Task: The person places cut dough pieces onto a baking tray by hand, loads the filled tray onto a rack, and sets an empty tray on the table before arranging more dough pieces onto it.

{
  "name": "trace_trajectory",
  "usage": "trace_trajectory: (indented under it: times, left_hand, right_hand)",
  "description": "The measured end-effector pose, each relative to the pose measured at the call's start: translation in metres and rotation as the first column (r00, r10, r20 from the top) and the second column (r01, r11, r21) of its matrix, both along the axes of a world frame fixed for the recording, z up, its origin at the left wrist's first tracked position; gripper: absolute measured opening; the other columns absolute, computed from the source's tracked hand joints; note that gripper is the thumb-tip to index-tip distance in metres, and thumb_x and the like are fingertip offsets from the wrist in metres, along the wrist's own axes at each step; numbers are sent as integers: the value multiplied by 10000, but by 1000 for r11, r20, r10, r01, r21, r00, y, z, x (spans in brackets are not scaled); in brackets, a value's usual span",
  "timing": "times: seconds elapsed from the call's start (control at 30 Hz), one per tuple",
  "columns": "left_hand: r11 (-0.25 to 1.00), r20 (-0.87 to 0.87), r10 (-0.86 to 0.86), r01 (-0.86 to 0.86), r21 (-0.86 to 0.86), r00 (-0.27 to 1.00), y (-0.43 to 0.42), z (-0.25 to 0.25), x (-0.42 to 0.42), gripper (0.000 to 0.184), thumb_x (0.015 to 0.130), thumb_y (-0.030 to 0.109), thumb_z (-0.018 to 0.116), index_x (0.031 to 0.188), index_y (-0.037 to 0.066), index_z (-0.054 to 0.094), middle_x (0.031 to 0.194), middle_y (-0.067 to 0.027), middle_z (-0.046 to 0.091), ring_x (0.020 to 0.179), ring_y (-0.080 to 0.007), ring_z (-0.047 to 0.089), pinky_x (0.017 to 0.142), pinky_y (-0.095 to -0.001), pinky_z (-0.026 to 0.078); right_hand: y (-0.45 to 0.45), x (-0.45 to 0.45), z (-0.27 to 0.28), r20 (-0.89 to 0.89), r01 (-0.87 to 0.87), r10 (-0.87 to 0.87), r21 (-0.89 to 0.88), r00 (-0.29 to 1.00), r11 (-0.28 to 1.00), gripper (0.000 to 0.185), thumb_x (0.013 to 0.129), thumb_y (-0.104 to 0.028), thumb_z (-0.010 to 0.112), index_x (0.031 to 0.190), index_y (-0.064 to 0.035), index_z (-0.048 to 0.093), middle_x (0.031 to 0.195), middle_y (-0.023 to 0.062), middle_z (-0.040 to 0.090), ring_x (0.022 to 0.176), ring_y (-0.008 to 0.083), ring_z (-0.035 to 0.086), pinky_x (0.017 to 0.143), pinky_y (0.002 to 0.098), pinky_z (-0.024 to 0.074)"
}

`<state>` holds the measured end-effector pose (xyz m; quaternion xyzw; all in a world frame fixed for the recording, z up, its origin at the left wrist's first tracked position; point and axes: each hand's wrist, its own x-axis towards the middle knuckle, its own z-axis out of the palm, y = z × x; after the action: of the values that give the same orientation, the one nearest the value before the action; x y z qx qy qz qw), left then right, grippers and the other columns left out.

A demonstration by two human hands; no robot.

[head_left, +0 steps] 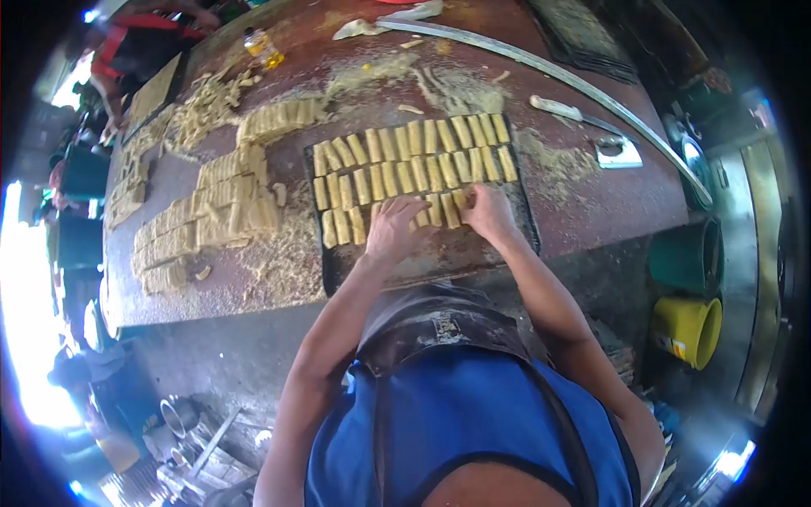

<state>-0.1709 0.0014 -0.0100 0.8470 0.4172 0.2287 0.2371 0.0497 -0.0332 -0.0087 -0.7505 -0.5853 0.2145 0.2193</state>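
Note:
A dark baking tray (439, 264) lies at the table's near edge, with pale dough sticks (405, 176) set on it in three rows. My left hand (394, 226) reaches over the nearest row, its fingers curled down onto sticks in the middle and partly hiding them. At that row's right end, my right hand (490, 213) pinches a dough stick (461, 201) between thumb and fingers. Left of the tray, many more cut dough sticks (228, 198) lie in close-packed blocks on the table.
The reddish table (583, 211) carries scattered flour and crumbs. A long metal strip (541, 63), a white-handled knife (557, 108) and a metal scraper (618, 153) lie right. An oil bottle (263, 49) stands at the back. Another person (139, 51) is at far left; a yellow bucket (688, 329) stands right.

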Motion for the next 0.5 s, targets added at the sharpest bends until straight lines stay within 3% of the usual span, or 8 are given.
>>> trace_trajectory:
  times: [0.07, 0.13, 0.23, 0.27, 0.3, 0.33, 0.4, 0.5]
  left_hand:
    - [997, 142, 56, -64, 50, 988, -2, 3, -21, 385, 753, 282, 817, 1083, 108, 718, 1094, -75, 680, 1084, -287, 616, 955, -428, 454]
    - [985, 79, 170, -169, -20, 982, -7, 18, -58, 342, 784, 238, 789, 1084, 91, 718, 1107, -99, 688, 1081, -300, 625, 954, -432, 463]
    - [943, 160, 331, -318, -98, 930, -5, 24, -117, 301, 798, 185, 765, 1075, 76, 721, 1129, -121, 692, 1098, -304, 630, 966, -426, 471]
    - [929, 135, 348, -360, 85, 928, 0, 20, -144, 298, 757, 148, 797, 1024, 42, 717, 1106, -133, 690, 1000, -319, 663, 863, -432, 522]
    - [905, 135, 403, -416, 90, 905, 6, 14, -171, 305, 756, 151, 802, 1029, 43, 719, 1117, -134, 690, 1012, -322, 662, 883, -426, 523]
    - [880, 139, 451, -465, 94, 882, 14, 11, -199, 312, 754, 153, 807, 1034, 45, 721, 1127, -135, 690, 1024, -324, 661, 903, -419, 524]
    - [843, 12, 536, -535, -66, 844, 33, 23, -257, 430, 762, 164, 833, 1164, 109, 693, 1264, -97, 651, 1210, -254, 583, 1088, -402, 442]
    - [870, -287, 479, -491, 31, 830, 66, 49, -341, 569, 751, 226, 846, 1267, 134, 626, 1355, -92, 589, 1277, -262, 526, 1111, -417, 419]
  right_hand:
    - [2, 6, -6, 70, -43, 42, 9, 997, 999, 263, 777, -179, 713, 995, -37, 675, 885, 201, 713, 874, 375, 696, 772, 467, 554]
    - [8, 2, 5, 49, -1, 7, -124, 999, 992, 254, 788, -158, 714, 1013, -42, 681, 878, 194, 718, 843, 322, 713, 733, 433, 562]
    - [23, -23, 26, -21, 62, -61, 20, 998, 998, 235, 833, -143, 710, 1042, -38, 682, 879, 172, 728, 811, 245, 726, 700, 392, 568]
    - [30, -34, 29, -120, 23, -10, 104, 993, 994, 232, 858, -139, 701, 1063, -34, 680, 883, 159, 732, 793, 219, 725, 685, 376, 571]
    - [36, -45, 30, -212, 0, 41, 191, 976, 982, 228, 883, -136, 692, 1085, -31, 678, 888, 146, 737, 774, 194, 724, 670, 361, 575]
    - [46, -65, 31, -320, -48, 79, 104, 944, 993, 285, 900, -139, 685, 1151, -7, 654, 871, 123, 734, 753, 180, 716, 667, 334, 592]
    - [62, -118, 41, -511, -144, 26, -192, 859, 971, 333, 898, -133, 685, 1191, 14, 627, 904, 130, 730, 749, 164, 711, 687, 304, 607]
    - [86, -210, 34, -875, -402, -66, -286, 480, 870, 347, 917, -153, 664, 1197, 45, 605, 936, 126, 708, 769, 151, 700, 683, 300, 606]
